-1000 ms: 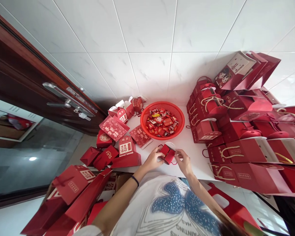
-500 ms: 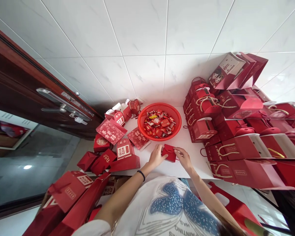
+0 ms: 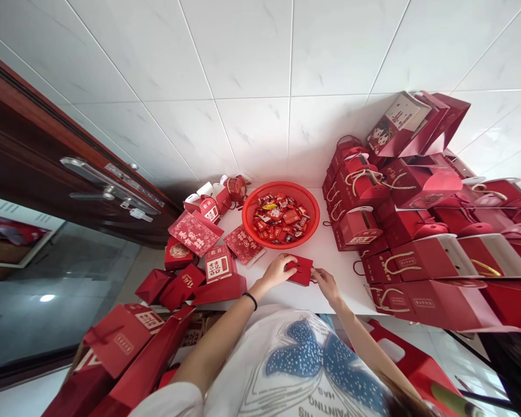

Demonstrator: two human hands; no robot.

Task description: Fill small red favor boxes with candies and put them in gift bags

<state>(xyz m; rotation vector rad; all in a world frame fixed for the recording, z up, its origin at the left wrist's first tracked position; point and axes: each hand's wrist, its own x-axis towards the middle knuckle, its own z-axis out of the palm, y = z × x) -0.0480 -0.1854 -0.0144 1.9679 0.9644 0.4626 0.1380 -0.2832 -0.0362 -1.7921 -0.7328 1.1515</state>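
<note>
A small red box [image 3: 301,271] lies on the white table in front of me. My left hand [image 3: 278,272] grips its left side, the fingers curled over the top edge. At the box's right side, my right hand [image 3: 325,282] has its fingers pinched together by a thin dark red cord at the corner. Just beyond the box stands a round red plastic basket [image 3: 281,244], filled with small red-wrapped candies [image 3: 282,219] and one yellow piece.
Many red gift boxes [image 3: 360,229] with rope handles are stacked on the right. Red bags and boxes [image 3: 219,263] lie left of the basket, more bags [image 3: 121,341] below them. A tiled wall [image 3: 252,63] rises behind; a dark door [image 3: 39,145] stands left.
The box's top now looks flatter, its flap lying down. My right hand has moved slightly down and its fingers have drawn together at the box's right corner.
</note>
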